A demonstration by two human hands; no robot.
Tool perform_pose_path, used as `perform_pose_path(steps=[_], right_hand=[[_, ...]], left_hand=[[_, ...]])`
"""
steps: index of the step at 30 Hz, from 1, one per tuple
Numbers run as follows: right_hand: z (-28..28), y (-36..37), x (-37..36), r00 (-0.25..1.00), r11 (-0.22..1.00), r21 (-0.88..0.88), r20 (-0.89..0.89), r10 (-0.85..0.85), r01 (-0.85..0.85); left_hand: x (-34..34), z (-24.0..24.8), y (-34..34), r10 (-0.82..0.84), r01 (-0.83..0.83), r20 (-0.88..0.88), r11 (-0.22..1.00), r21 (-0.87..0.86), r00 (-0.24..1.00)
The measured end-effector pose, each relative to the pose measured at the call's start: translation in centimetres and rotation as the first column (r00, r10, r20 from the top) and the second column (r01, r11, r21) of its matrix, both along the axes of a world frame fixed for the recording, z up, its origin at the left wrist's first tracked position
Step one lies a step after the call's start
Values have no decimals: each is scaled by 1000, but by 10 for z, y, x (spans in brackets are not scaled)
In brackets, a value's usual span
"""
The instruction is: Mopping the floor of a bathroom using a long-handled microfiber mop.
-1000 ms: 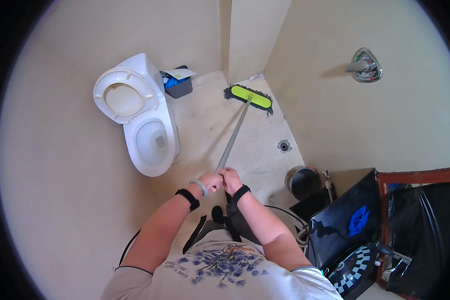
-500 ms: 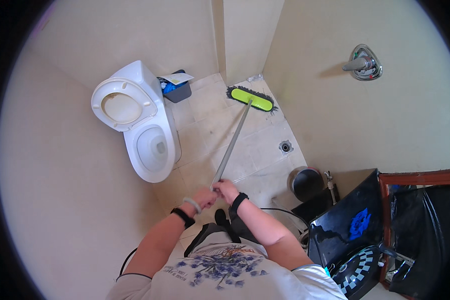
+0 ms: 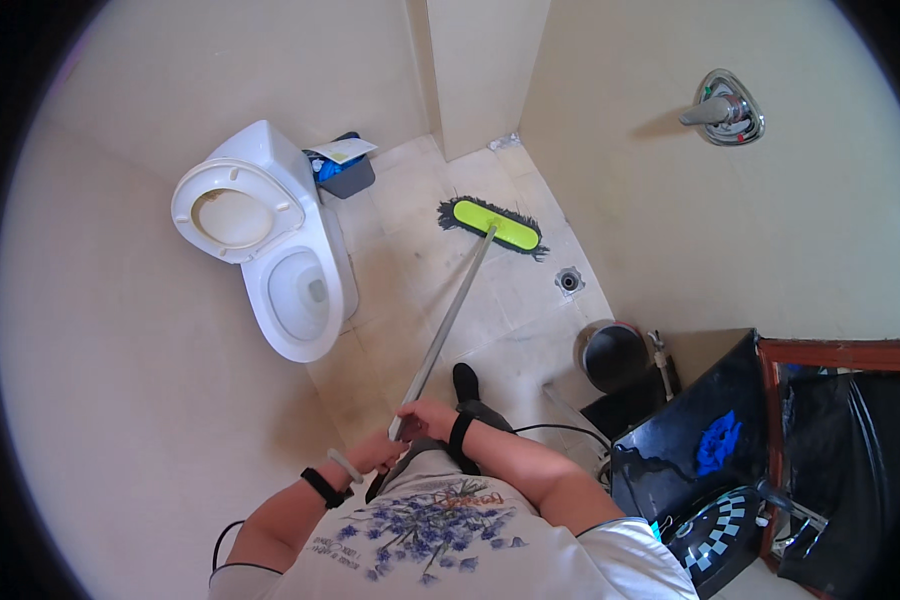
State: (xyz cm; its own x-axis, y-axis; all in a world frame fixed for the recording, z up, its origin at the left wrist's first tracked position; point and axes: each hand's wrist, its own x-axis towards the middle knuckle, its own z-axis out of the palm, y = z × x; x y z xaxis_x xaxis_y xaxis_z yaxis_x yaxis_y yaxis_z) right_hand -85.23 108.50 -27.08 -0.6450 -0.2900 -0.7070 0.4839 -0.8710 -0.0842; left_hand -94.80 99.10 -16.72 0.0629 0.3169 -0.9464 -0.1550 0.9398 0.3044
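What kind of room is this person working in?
Most likely a small bathroom: a white toilet with its lid up stands on a tiled floor, which has a floor drain, and a chrome shower valve is on the wall.

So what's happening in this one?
A person is working a long-handled broom across a tiled bathroom floor. Both the left hand and the right hand grip the top of the metal handle. The green, black-bristled broom head rests on the floor between the open toilet and the floor drain, with a small bin beside the toilet.
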Motion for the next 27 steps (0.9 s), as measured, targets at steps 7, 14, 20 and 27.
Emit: perform_pose_path(steps=[7, 14, 20, 27], right_hand=[[-20, 68, 8, 915, 854, 398, 80, -395, 334], [-15, 100, 13, 890, 779, 501, 37, -455, 377], [-23, 51, 17, 966, 853, 481, 44, -255, 204], [-9, -6, 7, 957, 21, 994, 95, 274, -105]], left_hand=[[12, -53, 91, 79, -93, 116, 988, 124, 990], [23, -63, 132, 183, -197, 119, 973, 122, 976], [21, -59, 65, 196, -205, 95, 974, 93, 976], [13, -14, -33, -21, 18, -85, 999, -35, 996]])
